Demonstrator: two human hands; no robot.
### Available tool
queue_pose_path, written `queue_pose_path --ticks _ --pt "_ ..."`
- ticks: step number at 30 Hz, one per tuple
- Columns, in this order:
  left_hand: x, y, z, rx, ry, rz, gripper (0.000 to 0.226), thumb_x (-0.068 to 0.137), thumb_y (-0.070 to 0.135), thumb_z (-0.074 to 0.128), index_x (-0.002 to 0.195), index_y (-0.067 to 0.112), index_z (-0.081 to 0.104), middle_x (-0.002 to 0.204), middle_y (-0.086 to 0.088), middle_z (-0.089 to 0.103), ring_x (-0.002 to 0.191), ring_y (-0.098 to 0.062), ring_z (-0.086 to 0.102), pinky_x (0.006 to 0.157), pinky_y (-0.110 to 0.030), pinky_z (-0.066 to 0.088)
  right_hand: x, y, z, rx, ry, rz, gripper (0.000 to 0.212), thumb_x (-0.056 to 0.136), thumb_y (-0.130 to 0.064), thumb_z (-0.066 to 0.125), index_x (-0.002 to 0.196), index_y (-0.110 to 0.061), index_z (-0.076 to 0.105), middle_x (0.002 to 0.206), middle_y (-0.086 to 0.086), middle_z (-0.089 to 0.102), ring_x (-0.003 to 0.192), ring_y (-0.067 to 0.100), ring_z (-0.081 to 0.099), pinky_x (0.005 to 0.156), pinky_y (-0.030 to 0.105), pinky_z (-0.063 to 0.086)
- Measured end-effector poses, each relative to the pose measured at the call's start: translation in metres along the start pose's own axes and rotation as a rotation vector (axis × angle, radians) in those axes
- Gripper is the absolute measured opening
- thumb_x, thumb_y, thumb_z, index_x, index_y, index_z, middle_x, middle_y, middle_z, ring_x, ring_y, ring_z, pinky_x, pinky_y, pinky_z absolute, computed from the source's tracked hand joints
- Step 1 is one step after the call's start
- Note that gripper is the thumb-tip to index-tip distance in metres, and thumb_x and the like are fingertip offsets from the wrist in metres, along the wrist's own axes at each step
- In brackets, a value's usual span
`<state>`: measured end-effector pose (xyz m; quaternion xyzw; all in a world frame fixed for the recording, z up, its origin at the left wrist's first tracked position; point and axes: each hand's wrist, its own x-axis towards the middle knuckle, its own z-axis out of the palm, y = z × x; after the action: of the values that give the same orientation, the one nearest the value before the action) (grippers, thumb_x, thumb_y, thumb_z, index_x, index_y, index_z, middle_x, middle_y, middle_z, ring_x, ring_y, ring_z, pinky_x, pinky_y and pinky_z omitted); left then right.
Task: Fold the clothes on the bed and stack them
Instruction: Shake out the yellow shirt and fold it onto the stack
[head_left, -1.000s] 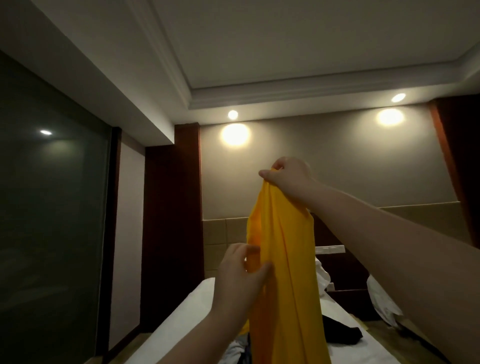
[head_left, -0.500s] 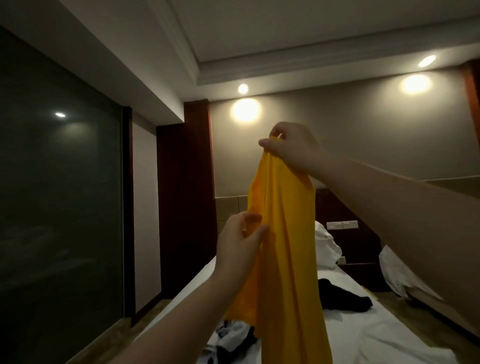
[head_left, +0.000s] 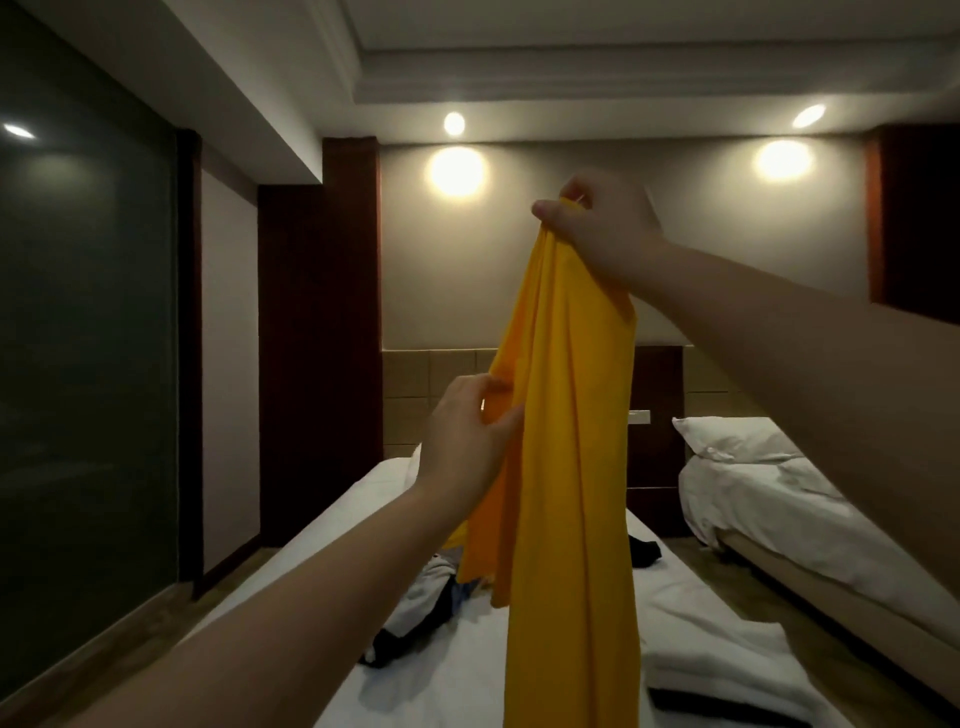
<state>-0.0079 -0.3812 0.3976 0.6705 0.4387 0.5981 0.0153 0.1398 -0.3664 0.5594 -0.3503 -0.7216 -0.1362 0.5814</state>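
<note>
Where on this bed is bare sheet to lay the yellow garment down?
Bare sheet of the bed shows near you, between the clothes pile and the folded white blanket, partly hidden by the yellow garment. Another strip runs along the left edge toward the head. Crowded around the pile and the black garment.

head view — wide-angle, worn | faces forward along the bed (head_left: 358, 499) to the far wall (head_left: 701, 249) | level, ceiling (head_left: 623, 31) in frame

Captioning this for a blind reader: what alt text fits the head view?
A person holds a yellow garment up over a white bed, right hand gripping its top, left hand pinching an edge lower down. Crumpled clothes lie on the bed; a second bed stands at the right.
</note>
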Motion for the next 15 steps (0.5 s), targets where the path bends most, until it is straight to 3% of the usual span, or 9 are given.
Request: queue_pose_path --ticks 4,6,9,12,15 --pt "0.002 -0.004 0.016 0.014 -0.068 -0.030 0.024 0.090 0.027 0.059 0.112 0.021 0.061 0.098 0.011 0.056 0.085 -0.009 0.058 0.079 -0.032 0.053 -0.005 0.012 -0.003 -0.033 0.009 0.009 0.036 0.089 -0.041 0.057 0.107 -0.010 0.061 0.099 -0.001 0.049 0.092 0.012 0.044 0.071 0.022 0.029" --pt "0.004 -0.004 0.023 0.050 -0.106 -0.040 0.018 0.093 0.024 0.053 0.099 0.016 0.068 0.091 0.000 0.068 0.082 -0.015 0.064 0.075 -0.033 0.052 -0.009 0.018 -0.007 -0.053 0.003 0.021 0.036 0.090 -0.041 0.056 0.108 -0.010 0.060 0.099 0.000 0.049 0.092 0.013 0.044 0.068 0.023 0.030" --pt "0.008 -0.006 0.030 0.101 -0.212 -0.118 0.022 0.093 0.027 0.052 0.084 0.013 0.066 0.092 -0.014 0.069 0.086 -0.024 0.063 0.077 -0.036 0.048 -0.019 0.026 -0.019 -0.086 0.036 0.045 0.036 0.091 -0.041 0.055 0.106 -0.009 0.060 0.099 0.002 0.051 0.090 0.014 0.045 0.070 0.024 0.031" --pt "0.003 -0.005 0.038 0.042 -0.381 -0.175 0.028 0.093 0.030 0.053 0.081 0.011 0.069 0.071 -0.003 0.064 0.066 -0.014 0.056 0.062 -0.029 0.042 -0.026 0.023 -0.030 -0.077 0.023 0.030 0.036 0.093 -0.038 0.052 0.107 -0.006 0.060 0.098 0.004 0.053 0.090 0.014 0.047 0.073 0.025 0.033" --pt "0.004 -0.011 0.044 0.010 -0.347 -0.222 0.025 0.090 0.027 0.060 0.086 0.006 0.072 0.060 0.003 0.055 0.057 -0.008 0.046 0.056 -0.025 0.035 -0.034 0.023 -0.035 -0.136 -0.016 -0.009 0.033 0.094 -0.035 0.052 0.106 -0.005 0.060 0.102 0.009 0.055 0.091 0.016 0.047 0.071 0.024 0.030"
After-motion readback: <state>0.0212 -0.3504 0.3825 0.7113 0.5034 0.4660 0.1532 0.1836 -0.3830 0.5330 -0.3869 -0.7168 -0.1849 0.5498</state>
